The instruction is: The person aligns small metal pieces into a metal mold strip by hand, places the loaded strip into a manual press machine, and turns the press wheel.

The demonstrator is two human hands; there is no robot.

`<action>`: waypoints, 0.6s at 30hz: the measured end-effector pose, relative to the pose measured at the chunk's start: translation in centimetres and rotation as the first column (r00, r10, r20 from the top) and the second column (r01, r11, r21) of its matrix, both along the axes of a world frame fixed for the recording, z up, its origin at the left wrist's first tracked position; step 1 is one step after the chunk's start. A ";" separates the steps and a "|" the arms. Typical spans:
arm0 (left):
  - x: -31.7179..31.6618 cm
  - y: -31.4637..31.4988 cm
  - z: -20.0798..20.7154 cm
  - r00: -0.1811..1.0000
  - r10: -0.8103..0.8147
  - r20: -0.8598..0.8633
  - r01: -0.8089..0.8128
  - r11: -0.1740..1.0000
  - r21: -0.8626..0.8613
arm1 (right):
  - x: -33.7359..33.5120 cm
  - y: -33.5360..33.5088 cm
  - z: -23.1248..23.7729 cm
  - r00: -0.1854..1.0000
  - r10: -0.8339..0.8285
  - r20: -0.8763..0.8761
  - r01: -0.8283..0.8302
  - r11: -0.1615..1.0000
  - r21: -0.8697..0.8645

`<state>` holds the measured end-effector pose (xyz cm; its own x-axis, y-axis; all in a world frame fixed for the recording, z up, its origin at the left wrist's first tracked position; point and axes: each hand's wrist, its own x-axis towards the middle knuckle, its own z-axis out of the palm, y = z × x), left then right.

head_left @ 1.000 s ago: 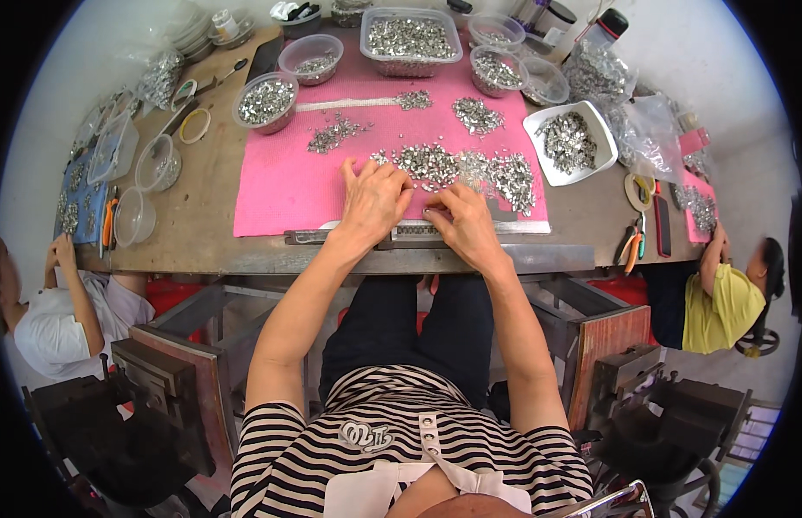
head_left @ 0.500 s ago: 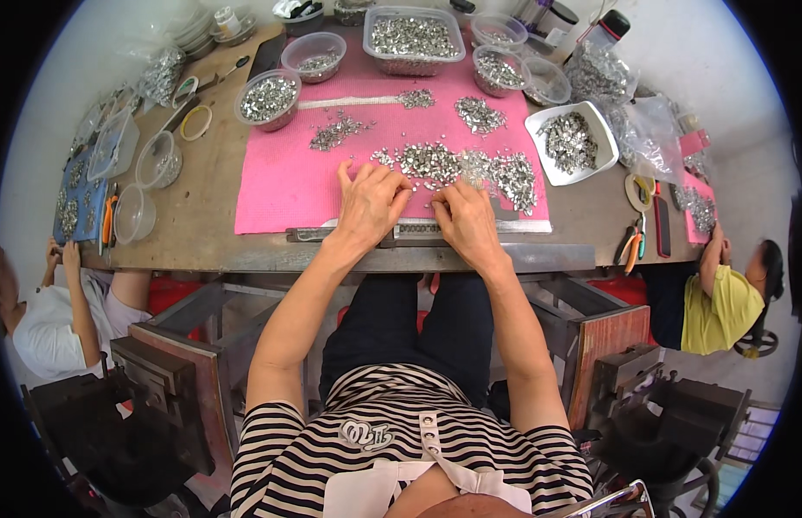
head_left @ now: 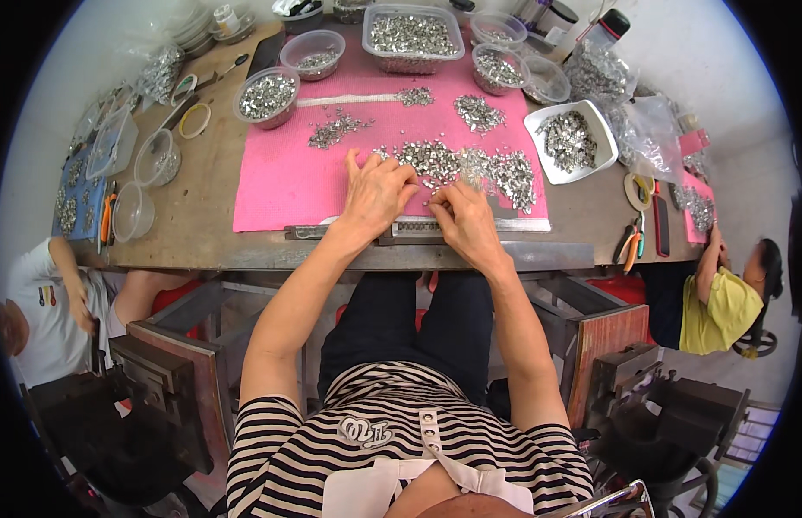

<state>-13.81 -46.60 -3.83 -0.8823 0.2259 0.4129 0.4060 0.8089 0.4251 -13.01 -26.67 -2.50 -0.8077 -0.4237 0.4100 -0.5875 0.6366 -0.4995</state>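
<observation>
Small shiny metal pieces [head_left: 429,161] lie heaped on a pink mat [head_left: 280,186], just beyond my hands. My left hand [head_left: 377,197] hovers at the near left edge of this heap, its thumb and index finger drawn together and the other fingers bent. Close by on the right, my right hand [head_left: 463,217] is closed in a pinch, fingertips pointing toward the left hand. Whatever sits between either pair of fingertips is too small to make out. Below both hands, along the mat's near edge, runs a narrow metal bar [head_left: 416,227] with a row of small dark slots or pieces in it.
A white square dish [head_left: 532,121] of metal pieces stands right; a filled rectangular tub [head_left: 414,62] and round tubs [head_left: 267,121] stand farther back. Pliers [head_left: 630,246], tape rolls [head_left: 195,121] and plastic bags [head_left: 647,138] lie around. Co-workers sit at left [head_left: 60,319] and right [head_left: 720,306].
My left hand has shifted slightly right and up, while my right hand has barely moved. The left co-worker's hands have left the blue mat, and one arm is now lowered beside the table.
</observation>
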 end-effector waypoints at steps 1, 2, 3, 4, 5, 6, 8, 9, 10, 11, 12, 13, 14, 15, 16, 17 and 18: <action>0.1 0.0 0.0 1.000 0.001 0.001 -0.001 1.000 0.001 | 0.5 0.0 0.3 0.997 0.044 0.059 -0.041 0.998 -0.049; 0.1 0.0 0.0 1.000 0.005 -0.010 -0.005 1.000 0.011 | 0.9 0.0 0.4 0.989 0.090 0.115 -0.079 0.992 -0.101; 0.1 0.0 -0.1 1.000 0.010 -0.020 -0.009 1.000 0.021 | 1.4 -0.1 0.4 0.989 0.092 0.116 -0.080 0.992 -0.101; 0.1 0.0 -0.1 1.000 0.009 -0.020 -0.008 1.000 0.022 | 1.8 -0.2 0.5 0.988 0.097 0.122 -0.086 0.992 -0.091; 0.1 0.0 -0.2 1.000 -0.002 -0.029 0.003 1.000 0.030 | 2.1 -0.3 0.5 0.986 0.103 0.127 -0.093 0.992 -0.082; 0.0 0.0 -0.3 0.999 -0.012 -0.038 0.014 0.999 0.037 | 2.2 -0.2 0.5 0.986 0.103 0.127 -0.093 0.992 -0.081; -0.1 -0.1 -0.2 1.000 -0.015 -0.011 0.015 0.999 0.041 | 2.3 -0.3 0.3 0.993 0.101 0.067 -0.092 0.988 -0.127; -0.1 -0.2 -0.2 1.000 -0.019 0.017 0.018 0.999 0.045 | 2.2 -0.3 0.3 0.992 0.103 0.067 -0.094 0.987 -0.128; -0.1 -0.1 -0.2 1.000 -0.018 0.017 0.017 0.999 0.045 | 2.0 -0.2 0.3 0.989 0.112 0.092 -0.100 0.987 -0.127; 0.0 -0.1 -0.2 1.000 -0.016 0.021 0.015 0.999 0.052 | 1.7 -0.1 0.3 0.986 0.121 0.117 -0.106 0.986 -0.127; 0.0 -0.1 -0.2 1.000 -0.015 0.026 0.013 0.998 0.058 | 1.3 -0.2 0.0 0.986 0.122 0.116 -0.107 0.986 -0.127; 0.0 -0.1 -0.3 1.000 -0.014 0.026 0.012 0.998 0.058 | 0.9 -0.4 -0.3 0.987 0.086 0.137 -0.065 0.986 -0.152; 0.0 -0.1 -0.4 1.000 -0.018 0.007 0.018 0.998 0.062 | 0.5 -0.5 -0.6 0.986 0.050 0.159 -0.022 0.984 -0.176; 0.0 -0.1 -0.4 1.000 -0.023 -0.011 0.023 0.998 0.065 | 0.2 -0.6 -0.8 0.986 0.051 0.159 -0.023 0.984 -0.176; 0.0 -0.1 -0.4 1.000 -0.022 -0.011 0.023 0.998 0.065 | 0.0 -0.8 -0.8 0.991 0.021 0.132 -0.006 0.993 -0.115; -0.1 -0.1 -0.4 1.000 -0.022 0.011 0.021 0.998 0.058 | -0.2 -1.0 -0.9 0.995 -0.007 0.102 0.013 0.998 -0.054; -0.2 -0.1 -0.4 0.999 -0.021 0.033 0.020 0.998 0.052 | -0.2 -0.9 -1.0 0.995 -0.008 0.102 0.013 0.998 -0.054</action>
<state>-13.97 -46.65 -4.24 -0.8911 0.2234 0.3951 0.4074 0.7773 0.4794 -13.21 -27.61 -3.50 -0.8508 -0.3945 0.3472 -0.5251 0.6128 -0.5905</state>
